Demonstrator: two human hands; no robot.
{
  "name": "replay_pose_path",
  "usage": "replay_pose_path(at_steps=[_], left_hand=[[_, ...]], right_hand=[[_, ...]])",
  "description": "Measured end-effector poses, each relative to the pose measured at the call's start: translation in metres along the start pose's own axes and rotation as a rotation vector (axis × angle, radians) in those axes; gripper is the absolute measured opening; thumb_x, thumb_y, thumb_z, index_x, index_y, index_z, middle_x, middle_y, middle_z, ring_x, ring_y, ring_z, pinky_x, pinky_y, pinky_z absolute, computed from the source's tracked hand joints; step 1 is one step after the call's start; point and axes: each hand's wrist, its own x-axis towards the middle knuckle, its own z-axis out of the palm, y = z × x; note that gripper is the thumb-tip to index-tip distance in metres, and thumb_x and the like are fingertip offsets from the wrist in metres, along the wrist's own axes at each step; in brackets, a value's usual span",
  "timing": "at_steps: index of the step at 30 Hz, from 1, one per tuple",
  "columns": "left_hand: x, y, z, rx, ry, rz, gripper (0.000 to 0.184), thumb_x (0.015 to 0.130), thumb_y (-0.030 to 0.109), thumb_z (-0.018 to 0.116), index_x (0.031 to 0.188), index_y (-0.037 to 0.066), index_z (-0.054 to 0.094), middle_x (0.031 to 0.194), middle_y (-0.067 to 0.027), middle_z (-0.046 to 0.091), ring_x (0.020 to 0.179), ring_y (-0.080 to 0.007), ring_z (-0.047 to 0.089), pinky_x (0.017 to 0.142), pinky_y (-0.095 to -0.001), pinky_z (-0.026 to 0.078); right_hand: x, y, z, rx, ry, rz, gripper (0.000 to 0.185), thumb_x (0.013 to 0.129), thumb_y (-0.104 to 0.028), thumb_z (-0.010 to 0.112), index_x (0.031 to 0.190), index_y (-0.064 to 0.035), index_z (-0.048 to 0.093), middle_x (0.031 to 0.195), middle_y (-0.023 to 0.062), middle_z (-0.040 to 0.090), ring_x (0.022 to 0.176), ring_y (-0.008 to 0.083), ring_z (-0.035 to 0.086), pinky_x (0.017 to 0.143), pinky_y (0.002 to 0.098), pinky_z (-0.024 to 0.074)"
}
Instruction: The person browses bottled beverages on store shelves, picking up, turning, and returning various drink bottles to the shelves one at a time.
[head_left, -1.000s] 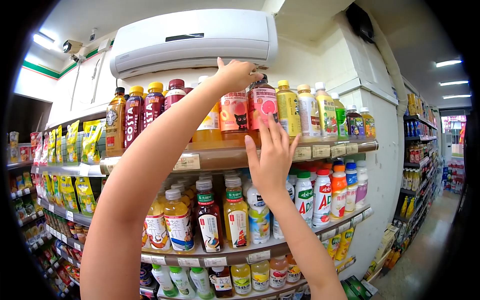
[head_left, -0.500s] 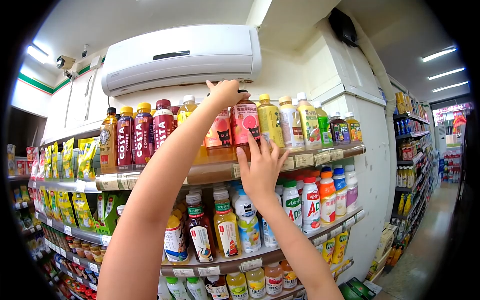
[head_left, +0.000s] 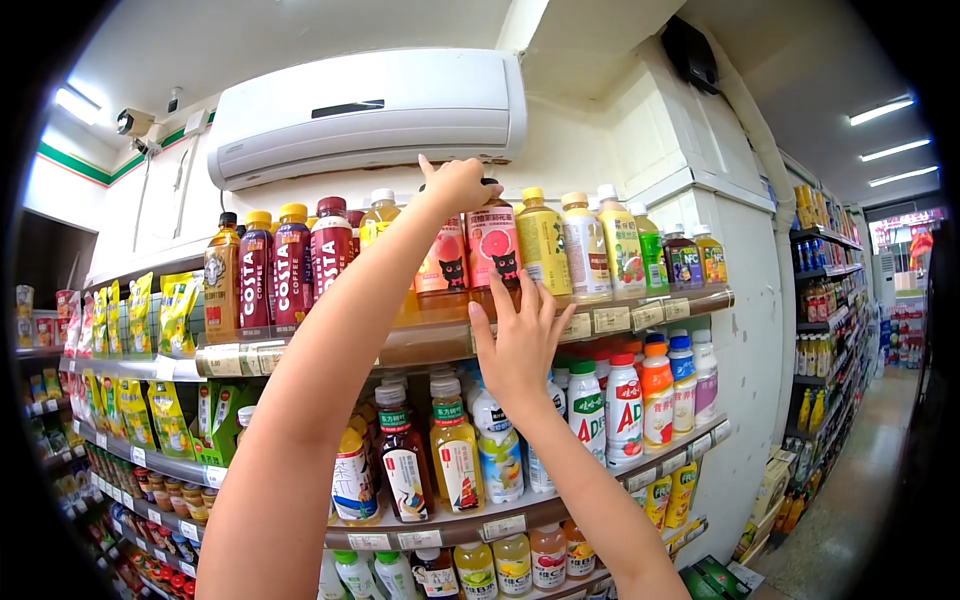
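Note:
My left hand (head_left: pixel 458 190) reaches up over the top shelf, its fingers bent around the dark cap of a pink bottle (head_left: pixel 492 240) with a grapefruit and black cat label. My right hand (head_left: pixel 520 350) is raised in front of the shelf edge with its fingers spread; the fingertips meet the lower part of the same bottle. Left of it, partly behind my left arm, stands a similar pink bottle (head_left: pixel 443 262). On the right, a yellow bottle (head_left: pixel 543 245) is upright beside the pink one.
An air conditioner (head_left: pixel 365 115) hangs just above the bottles. COSTA bottles (head_left: pixel 292 265) stand at the left of the top shelf (head_left: pixel 420 345). Lower shelves hold tea bottles (head_left: pixel 456 450) and white milk-drink bottles (head_left: pixel 623 410). An aisle (head_left: pixel 850 480) runs along the right.
Compared with the oldest frame, the view has shifted, so shelf and air conditioner appear further left. Both hands stay at the pink bottle, with little change in their pose.

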Motion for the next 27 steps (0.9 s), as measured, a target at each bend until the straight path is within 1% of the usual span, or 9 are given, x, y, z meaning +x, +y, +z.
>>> replay_pose_path(at_steps=[4, 6, 7, 10, 11, 14, 20, 21, 27], left_hand=[[-0.008, 0.002, -0.007, -0.030, 0.089, 0.031, 0.047, 0.084, 0.049, 0.061, 0.094, 0.003, 0.069, 0.098, -0.0193, 0.068, 0.103, -0.0361, 0.061, 0.108, -0.0679, 0.010], [-0.016, 0.006, -0.014, -0.034, 0.161, 0.064, 0.047, 0.084, 0.048, 0.061, 0.091, 0.003, 0.070, 0.095, -0.0195, 0.069, 0.100, -0.0364, 0.062, 0.109, -0.0650, 0.012], [-0.021, 0.009, -0.017, -0.018, 0.203, 0.080, 0.043, 0.084, 0.045, 0.063, 0.089, 0.003, 0.070, 0.093, -0.0199, 0.068, 0.096, -0.0363, 0.062, 0.111, -0.0595, 0.017], [-0.038, 0.014, -0.025, -0.129, 0.299, 0.150, 0.039, 0.083, 0.041, 0.065, 0.084, 0.002, 0.069, 0.089, -0.0200, 0.068, 0.094, -0.0359, 0.063, 0.110, -0.0565, 0.022], [-0.043, 0.012, -0.023, -0.106, 0.417, 0.207, 0.037, 0.083, 0.039, 0.067, 0.093, 0.004, 0.069, 0.087, -0.0153, 0.069, 0.080, -0.0329, 0.063, 0.096, -0.0447, 0.040], [-0.060, 0.021, -0.022, -0.254, 0.551, 0.285, 0.041, 0.083, 0.035, 0.068, 0.103, 0.001, 0.060, 0.092, -0.0151, 0.067, 0.080, -0.0325, 0.062, 0.080, -0.0416, 0.046], [-0.097, 0.055, -0.020, -0.356, 0.693, 0.398, 0.044, 0.081, 0.017, 0.071, 0.107, 0.004, 0.038, 0.088, -0.0200, 0.062, 0.077, -0.0377, 0.060, 0.065, -0.0427, 0.047], [-0.101, 0.059, -0.019, -0.358, 0.745, 0.439, 0.043, 0.080, 0.010, 0.072, 0.106, 0.004, 0.038, 0.087, -0.0200, 0.061, 0.076, -0.0389, 0.059, 0.064, -0.0426, 0.047], [-0.128, 0.069, -0.010, -0.345, 0.890, 0.630, 0.047, 0.076, 0.004, 0.073, 0.105, 0.003, 0.036, 0.092, -0.0166, 0.058, 0.075, -0.0349, 0.060, 0.063, -0.0411, 0.048]], right_hand=[[-0.002, 0.001, -0.004, 0.013, 0.009, -0.015, 0.048, 0.095, -0.037, 0.047, 0.136, -0.0114, 0.049, 0.136, 0.0201, 0.044, 0.126, 0.0388, 0.038, 0.107, 0.0684, 0.0114], [-0.001, 0.001, -0.007, 0.129, 0.048, 0.009, 0.051, 0.094, -0.033, 0.049, 0.141, -0.0140, 0.043, 0.136, 0.0173, 0.046, 0.126, 0.0350, 0.041, 0.108, 0.0673, 0.0118], [-0.001, 0.004, -0.006, 0.179, 0.092, 0.012, 0.056, 0.092, -0.027, 0.054, 0.143, -0.0125, 0.038, 0.133, 0.0142, 0.050, 0.123, 0.0317, 0.046, 0.109, 0.0648, 0.0130], [0.002, 0.006, -0.004, 0.308, 0.169, 0.056, 0.060, 0.090, -0.023, 0.059, 0.143, -0.0088, 0.036, 0.131, 0.0129, 0.053, 0.122, 0.0309, 0.048, 0.110, 0.0626, 0.0146], [0.004, 0.005, -0.005, 0.293, 0.172, 0.055, 0.065, 0.088, -0.022, 0.063, 0.144, -0.0061, 0.034, 0.130, 0.0134, 0.053, 0.122, 0.0315, 0.049, 0.110, 0.0612, 0.0159], [0.009, 0.004, -0.001, 0.255, 0.166, 0.083, 0.065, 0.088, -0.024, 0.063, 0.144, -0.0071, 0.034, 0.130, 0.0136, 0.053, 0.122, 0.0311, 0.049, 0.110, 0.0615, 0.0166], [0.015, -0.003, 0.002, 0.236, 0.280, 0.095, 0.071, 0.085, -0.026, 0.067, 0.145, -0.0085, 0.033, 0.130, 0.0133, 0.052, 0.121, 0.0311, 0.050, 0.108, 0.0611, 0.0224], [0.015, -0.003, 0.004, 0.254, 0.301, 0.107, 0.071, 0.085, -0.027, 0.067, 0.145, -0.0087, 0.033, 0.131, 0.0127, 0.052, 0.121, 0.0308, 0.050, 0.108, 0.0604, 0.0234], [0.020, 0.003, 0.006, 0.270, 0.424, 0.108, 0.073, 0.083, -0.028, 0.069, 0.144, -0.0093, 0.033, 0.138, 0.0082, 0.049, 0.120, 0.0291, 0.052, 0.108, 0.0553, 0.0269]])
